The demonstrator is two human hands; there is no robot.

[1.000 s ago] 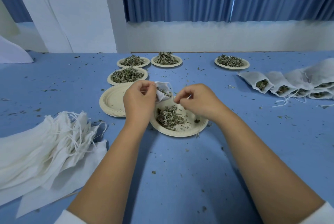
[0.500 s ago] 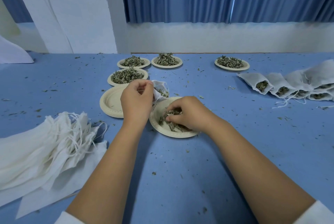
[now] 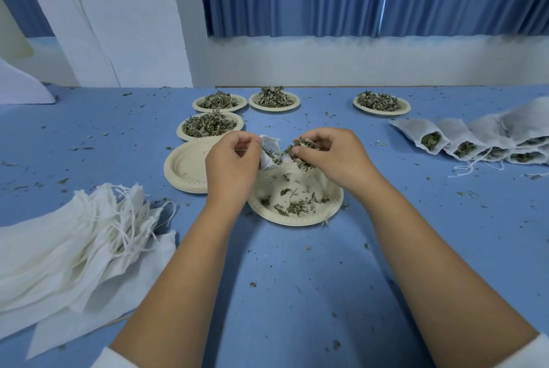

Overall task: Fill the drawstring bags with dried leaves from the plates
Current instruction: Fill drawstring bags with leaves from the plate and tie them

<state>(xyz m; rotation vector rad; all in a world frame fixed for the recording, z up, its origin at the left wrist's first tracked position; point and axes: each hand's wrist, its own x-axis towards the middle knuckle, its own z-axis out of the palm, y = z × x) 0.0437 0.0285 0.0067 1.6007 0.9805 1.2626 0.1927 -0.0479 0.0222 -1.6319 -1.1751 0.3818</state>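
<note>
- Near left: heap of empty drawstring bags (image 3: pixel 74 234), cords loose, none filled. Judged the larger share of work outstanding.
- Left of centre: stack of empty plates (image 3: pixel 185 167), bare except for crumbs. Judged portions already used up.
- Centre: left hand (image 3: pixel 231 159), fingers curled, pinching the mouth of the open bag (image 3: pixel 269 150). The bag hangs just above the far edge of the near plate (image 3: pixel 297 221) and shows some leaf inside.
- Centre: the near plate carries only scattered fragments and is nearly spent.
- Right of centre: right hand (image 3: pixel 332 153), fingertips closed round a clump of dried leaves (image 3: pixel 300 149), at the bag's mouth.
- Far: three heaped plates (image 3: pixel 196 138) clustered left of centre and a fourth heaped plate (image 3: pixel 381 112) to the right. All look untouched.
- Right: row of filled bags (image 3: pixel 430 142), overlapping, mouths undrawn, leaves showing.
- Throughout: blue table (image 3: pixel 297 293), strewn with leaf crumbs.
</note>
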